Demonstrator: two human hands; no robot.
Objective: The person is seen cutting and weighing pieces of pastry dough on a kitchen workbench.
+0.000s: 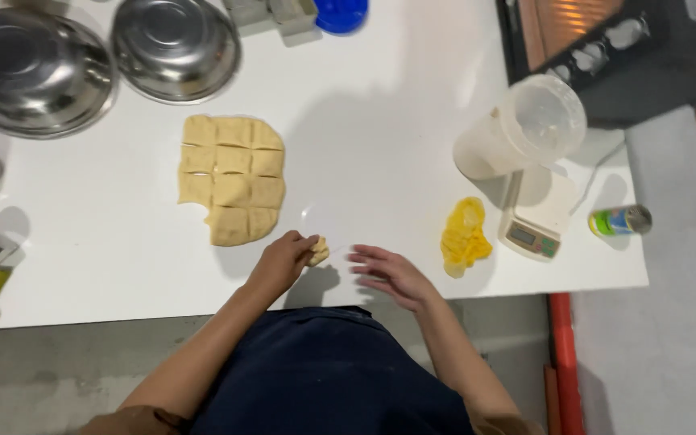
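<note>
Dark blue cloth (328,370) on the person's front fills the near foreground, and both forearms reach from it over the near edge of the white worktop (380,121). A small piece of dough (319,250) is pinched in the fingertips of the left hand (283,262), just above the worktop near the middle of its near edge. The right hand (388,274) is held beside it with fingers spread, empty and touching nothing, so the two hands are seen slightly apart.

For the piece to be shaped well, it would best be brought into the open palm and worked with even pressure over the bare stretch of worktop before the person, so that it is not smeared or dropped over the edge.

A scored dough slab (232,179) lies just beyond the left hand, cut into squares, with its near left corner already taken away. Two steel bowls (175,48) are set upside down at the far left corner. Toward the right edge a kitchen scale (535,217) stands under a tipped clear plastic jug (525,125), a crumpled yellow wrapper (465,235) lies beside it, and a small can (620,220) rests on its side. Nothing is seen to block the working spot; only the wrapper lies near the right hand.
</note>
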